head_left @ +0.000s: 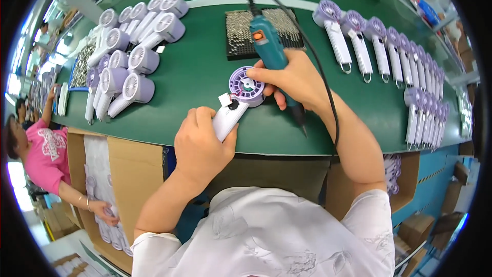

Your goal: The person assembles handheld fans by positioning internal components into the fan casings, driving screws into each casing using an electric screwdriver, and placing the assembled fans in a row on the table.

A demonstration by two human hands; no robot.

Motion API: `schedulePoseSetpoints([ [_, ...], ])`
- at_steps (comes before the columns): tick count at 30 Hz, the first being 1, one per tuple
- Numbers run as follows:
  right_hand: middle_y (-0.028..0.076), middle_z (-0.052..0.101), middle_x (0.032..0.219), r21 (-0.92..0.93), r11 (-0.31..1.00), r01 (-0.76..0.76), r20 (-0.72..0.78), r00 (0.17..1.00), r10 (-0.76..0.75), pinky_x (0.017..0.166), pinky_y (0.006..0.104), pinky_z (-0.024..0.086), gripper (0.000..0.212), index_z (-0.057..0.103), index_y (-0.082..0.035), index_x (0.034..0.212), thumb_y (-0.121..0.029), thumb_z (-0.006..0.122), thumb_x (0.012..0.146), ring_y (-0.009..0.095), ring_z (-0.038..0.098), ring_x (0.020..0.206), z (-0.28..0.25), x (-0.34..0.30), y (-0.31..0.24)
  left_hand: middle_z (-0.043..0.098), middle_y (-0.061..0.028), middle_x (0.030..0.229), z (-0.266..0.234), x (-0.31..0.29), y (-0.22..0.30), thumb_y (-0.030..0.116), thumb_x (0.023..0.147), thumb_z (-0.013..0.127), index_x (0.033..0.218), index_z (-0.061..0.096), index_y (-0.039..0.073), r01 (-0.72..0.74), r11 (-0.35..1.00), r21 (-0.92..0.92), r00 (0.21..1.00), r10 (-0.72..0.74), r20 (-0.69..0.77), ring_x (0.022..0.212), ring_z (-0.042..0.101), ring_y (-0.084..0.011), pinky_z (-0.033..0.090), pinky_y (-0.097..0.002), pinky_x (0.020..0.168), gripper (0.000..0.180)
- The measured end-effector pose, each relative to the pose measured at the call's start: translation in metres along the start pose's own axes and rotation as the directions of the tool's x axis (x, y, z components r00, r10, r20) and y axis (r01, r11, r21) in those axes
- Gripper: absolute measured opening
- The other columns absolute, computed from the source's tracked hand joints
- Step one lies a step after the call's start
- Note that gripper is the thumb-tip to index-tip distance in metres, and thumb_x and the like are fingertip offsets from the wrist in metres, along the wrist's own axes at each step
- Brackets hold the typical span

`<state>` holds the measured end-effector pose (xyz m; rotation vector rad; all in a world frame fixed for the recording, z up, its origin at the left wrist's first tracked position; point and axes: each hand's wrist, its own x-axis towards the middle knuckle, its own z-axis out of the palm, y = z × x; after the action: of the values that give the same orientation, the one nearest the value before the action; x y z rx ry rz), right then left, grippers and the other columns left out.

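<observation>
My left hand (201, 141) is closed around the white handle of a small handheld fan (248, 86). The fan's round lilac head points away from me, its inside showing, and a small white block on thin wires sits where head meets handle. In my right hand (300, 79) is a teal electric screwdriver (269, 43) with an orange switch. Its dark tip slants down toward the table's near edge, apart from the fan. The thumb and fingers of that hand also touch the fan head's rim.
A black tray (240, 56) of small metal screws lies beyond the fan. Piled fans (138, 88) lie left; rows of fans (335, 33) stand right. The screwdriver's cable (328, 84) loops past my right forearm. At left, a co-worker's hand (105, 211) reaches into a cardboard box (136, 169).
</observation>
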<state>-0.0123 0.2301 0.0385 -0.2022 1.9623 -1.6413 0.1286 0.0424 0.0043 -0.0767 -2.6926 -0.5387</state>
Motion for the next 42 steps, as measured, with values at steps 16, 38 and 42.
schedulePoseSetpoints([
  [16,0.008,0.063,0.063,-0.153,0.987,0.046,-0.010,0.999,-0.048,0.042,0.0265,0.047,0.040,0.068,0.006,0.078,-0.031,0.081,0.080,0.013,0.057,0.044,-0.025,0.006,0.017,0.064,-0.0128,0.131,0.027,0.102,-0.037,0.008,0.069,0.089,0.139,0.055,-0.004,0.089,0.644,-0.760,0.856,0.341,0.389,0.115,0.061,-0.0199,0.049,-0.0345,0.096,0.078],
  [38,0.007,0.066,0.063,-0.241,0.965,0.105,-0.185,0.971,-0.151,0.040,0.0275,0.042,0.041,0.070,0.001,0.091,-0.035,0.084,0.078,0.012,0.055,0.041,-0.034,-0.013,-0.017,0.069,-0.0086,0.116,0.038,0.110,-0.039,0.024,0.058,0.097,0.114,0.067,0.002,-0.020,0.694,-0.719,0.889,0.342,0.305,0.101,0.064,-0.0176,0.050,-0.0311,0.084,0.067],
  [42,0.008,0.063,0.060,0.111,0.822,0.558,-0.401,0.782,-0.477,0.041,0.0259,0.043,0.032,0.070,0.001,0.084,-0.031,0.075,0.090,0.012,0.056,0.042,-0.044,-0.014,-0.035,0.069,-0.0092,0.108,0.043,0.102,-0.040,0.024,0.059,0.095,0.115,0.068,0.002,-0.052,0.675,-0.736,0.917,0.323,0.232,0.092,0.064,-0.0168,0.051,-0.0297,0.080,0.065],
])
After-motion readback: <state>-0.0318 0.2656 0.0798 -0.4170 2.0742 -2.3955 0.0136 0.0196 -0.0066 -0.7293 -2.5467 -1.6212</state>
